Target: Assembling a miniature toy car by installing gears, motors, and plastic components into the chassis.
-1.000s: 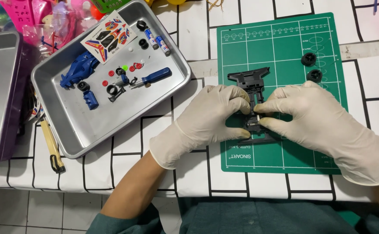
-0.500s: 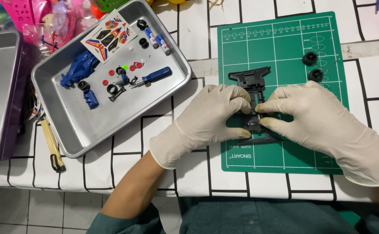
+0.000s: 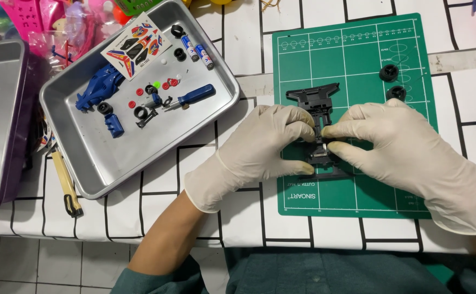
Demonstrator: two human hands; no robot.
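Head view, left hand (image 3: pixel 260 149) and right hand (image 3: pixel 396 147) both pinching black toy chassis (image 3: pixel 317 106), green cutting mat (image 3: pixel 357 54)

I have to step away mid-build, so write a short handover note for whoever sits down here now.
Left hand and right hand, both gloved, grip the black toy-car chassis on the green cutting mat.
Two black wheels lie loose on the mat, unfitted.
Metal tray holds the blue car body, screwdriver, sticker sheet, two batteries and small parts.
Done: chassis frame is out.
Left: wheels, batteries, body, stickers.
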